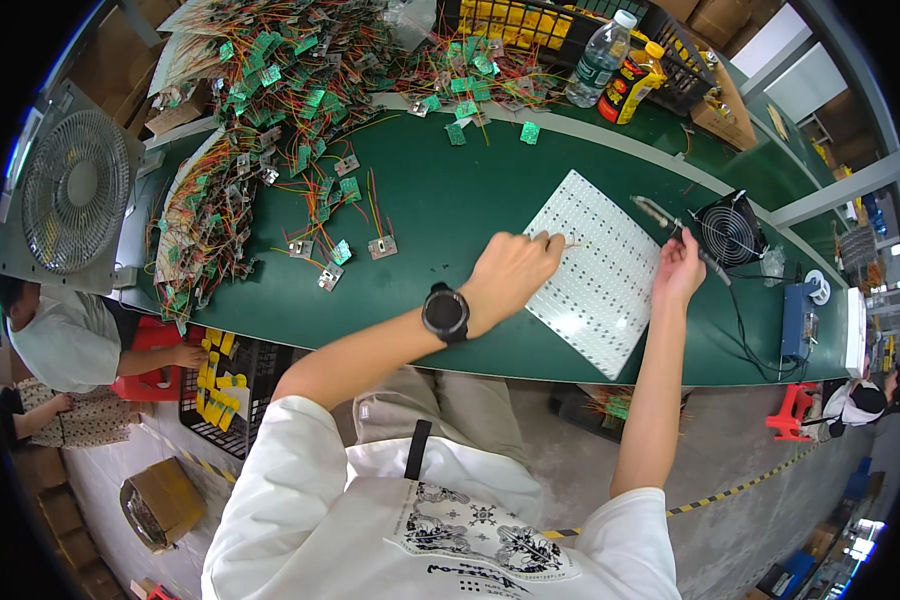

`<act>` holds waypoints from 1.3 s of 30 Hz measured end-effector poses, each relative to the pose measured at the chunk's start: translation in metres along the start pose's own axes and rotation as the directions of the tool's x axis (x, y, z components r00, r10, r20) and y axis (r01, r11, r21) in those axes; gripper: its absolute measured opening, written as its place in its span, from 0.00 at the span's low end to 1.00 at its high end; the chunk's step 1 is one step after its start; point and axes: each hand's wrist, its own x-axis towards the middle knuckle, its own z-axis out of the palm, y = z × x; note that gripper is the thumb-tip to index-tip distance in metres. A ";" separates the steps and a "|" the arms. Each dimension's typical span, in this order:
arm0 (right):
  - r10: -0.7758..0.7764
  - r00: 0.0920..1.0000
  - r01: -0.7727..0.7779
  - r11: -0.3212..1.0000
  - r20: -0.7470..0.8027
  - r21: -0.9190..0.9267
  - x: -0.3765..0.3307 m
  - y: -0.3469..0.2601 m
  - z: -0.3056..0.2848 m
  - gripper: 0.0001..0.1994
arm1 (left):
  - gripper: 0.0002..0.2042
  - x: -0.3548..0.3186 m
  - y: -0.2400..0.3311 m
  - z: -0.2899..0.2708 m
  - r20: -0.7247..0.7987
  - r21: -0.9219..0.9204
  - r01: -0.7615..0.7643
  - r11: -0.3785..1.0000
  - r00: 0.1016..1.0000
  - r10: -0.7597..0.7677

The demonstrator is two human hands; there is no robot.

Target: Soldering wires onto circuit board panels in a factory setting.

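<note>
A white rectangular panel (595, 290) with rows of small dark marks lies tilted on the green bench. Over its left edge is my left hand (515, 272), fingers curled together in a pinch; a thin sliver shows at the fingertips, too small to name. A black watch (445, 313) is on that wrist. My right hand (678, 268), at the panel's right edge, grips a soldering iron (654, 211). The iron's metal end points up and left, above the panel's upper right side, and its cable trails down on the right.
Green circuit boards with red and yellow wires (310, 100) heap at the back left. A black fan (730, 230) and a blue box (798, 318) stand right. Bottles (602, 60) and a black crate (685, 60) sit behind. Another person (65, 340) is at left.
</note>
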 end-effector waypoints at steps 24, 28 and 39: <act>-0.154 0.954 0.097 0.970 0.258 0.221 -0.035 -0.035 0.048 0.07 | 0.02 0.037 0.058 0.061 -0.122 -0.329 0.062 0.942 0.987 -0.107; -0.127 0.953 0.082 0.982 0.277 0.168 -0.023 -0.017 0.067 0.06 | 0.04 0.039 0.060 0.049 -0.171 -0.535 0.136 0.834 0.949 -0.265; -0.120 0.975 0.129 0.991 0.188 -0.036 0.004 0.029 0.049 0.05 | 0.08 0.030 -0.063 0.014 0.167 -0.915 0.283 0.287 0.915 -0.368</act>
